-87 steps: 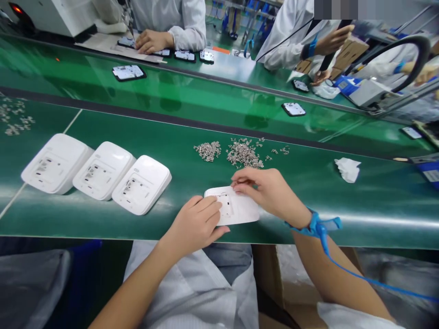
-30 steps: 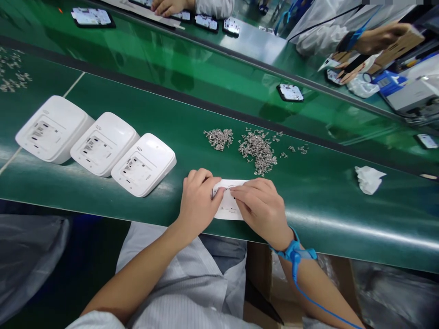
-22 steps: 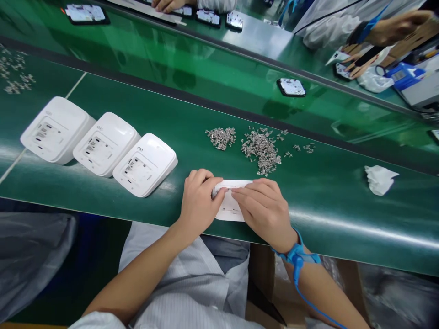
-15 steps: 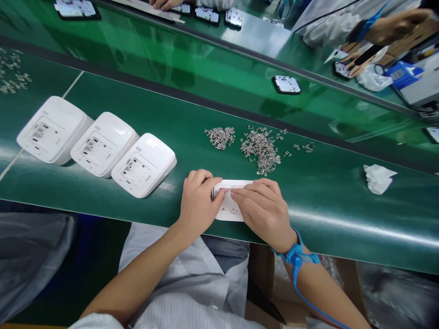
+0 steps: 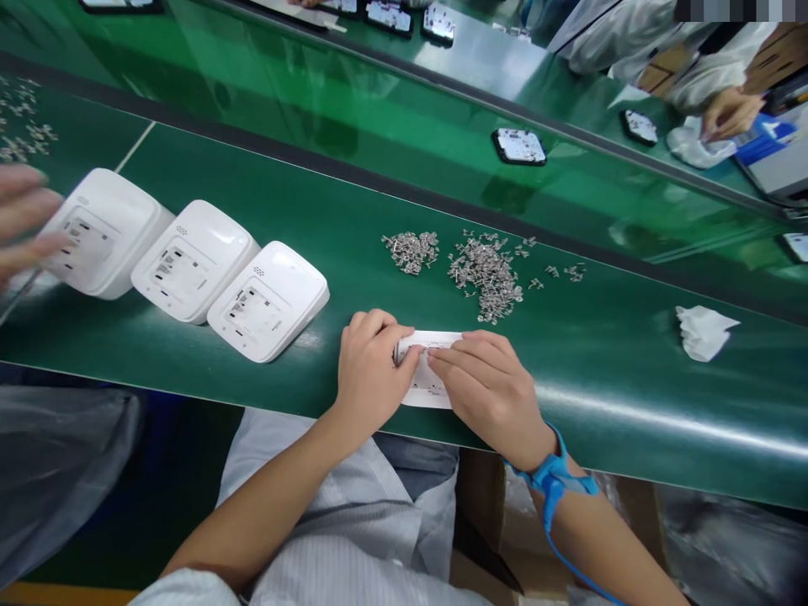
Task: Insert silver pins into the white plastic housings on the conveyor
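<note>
My left hand [image 5: 375, 370] grips the left end of a white plastic housing [image 5: 429, 397] at the table's front edge, thumb pressed on its face. On the right side of it, my right hand [image 5: 491, 391] has its fingers bunched over the upper face near the left thumb. Any small part under the fingertips is hidden. A blue wrist strap [image 5: 555, 473] with a cord is on my right wrist. Just beyond the hands lie a small pile of metal pieces [image 5: 411, 252] and a larger pile of metal pieces [image 5: 487, 273], like little clips or contacts.
Three white devices [image 5: 270, 299] stand in a row at left, with another person's blurred hand [image 5: 25, 220] over the farthest. A crumpled tissue [image 5: 704, 332] lies at right. Behind a dark rail [image 5: 353, 175], a circuit board in a black frame [image 5: 519, 146] lies on the green belt.
Another person's hand has come in at the left edge over the farthest white device. The board on the belt has shifted slightly left. My hands keep nearly the same hold.
</note>
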`<control>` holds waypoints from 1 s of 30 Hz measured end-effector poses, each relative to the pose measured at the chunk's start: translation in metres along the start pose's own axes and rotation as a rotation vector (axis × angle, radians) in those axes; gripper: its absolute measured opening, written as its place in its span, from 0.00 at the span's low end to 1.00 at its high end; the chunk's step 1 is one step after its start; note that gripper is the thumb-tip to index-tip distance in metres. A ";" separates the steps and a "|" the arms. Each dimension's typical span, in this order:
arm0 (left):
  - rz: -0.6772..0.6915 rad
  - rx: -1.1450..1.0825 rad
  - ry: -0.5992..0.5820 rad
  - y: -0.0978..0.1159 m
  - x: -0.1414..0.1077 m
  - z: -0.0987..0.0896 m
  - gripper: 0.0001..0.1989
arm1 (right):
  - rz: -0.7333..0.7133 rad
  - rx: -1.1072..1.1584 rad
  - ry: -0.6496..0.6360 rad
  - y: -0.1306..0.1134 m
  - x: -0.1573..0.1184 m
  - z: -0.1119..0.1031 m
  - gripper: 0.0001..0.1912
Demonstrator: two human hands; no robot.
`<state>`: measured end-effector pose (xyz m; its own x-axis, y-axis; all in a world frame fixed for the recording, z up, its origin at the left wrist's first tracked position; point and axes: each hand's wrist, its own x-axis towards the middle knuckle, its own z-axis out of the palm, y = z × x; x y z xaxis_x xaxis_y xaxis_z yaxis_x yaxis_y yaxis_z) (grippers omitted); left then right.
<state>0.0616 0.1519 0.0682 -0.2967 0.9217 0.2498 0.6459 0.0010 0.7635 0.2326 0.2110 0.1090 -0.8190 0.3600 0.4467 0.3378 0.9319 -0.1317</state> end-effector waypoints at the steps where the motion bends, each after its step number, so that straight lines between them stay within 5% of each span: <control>1: 0.003 0.003 0.002 0.000 0.000 0.000 0.04 | -0.015 -0.003 -0.010 0.000 0.000 -0.001 0.10; 12: 0.033 0.048 -0.014 0.000 -0.001 0.000 0.07 | -0.066 -0.021 -0.112 -0.001 0.006 0.001 0.13; 15: 0.051 0.052 0.011 -0.001 -0.002 0.000 0.05 | -0.030 0.032 0.083 -0.002 -0.001 0.004 0.11; 19: 0.135 0.135 0.069 -0.001 -0.003 0.003 0.04 | 0.197 0.162 0.454 -0.004 -0.009 0.007 0.16; 24: 0.186 0.203 0.081 0.000 0.000 0.006 0.04 | 0.348 0.266 0.628 -0.003 -0.011 0.011 0.10; 30: 0.179 0.332 -0.023 0.001 -0.019 -0.027 0.06 | 0.502 0.539 0.979 0.015 -0.016 0.018 0.07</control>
<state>0.0489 0.1237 0.0803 -0.1445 0.9273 0.3454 0.8802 -0.0390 0.4730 0.2422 0.2204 0.0835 0.1202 0.7168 0.6868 0.0898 0.6812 -0.7266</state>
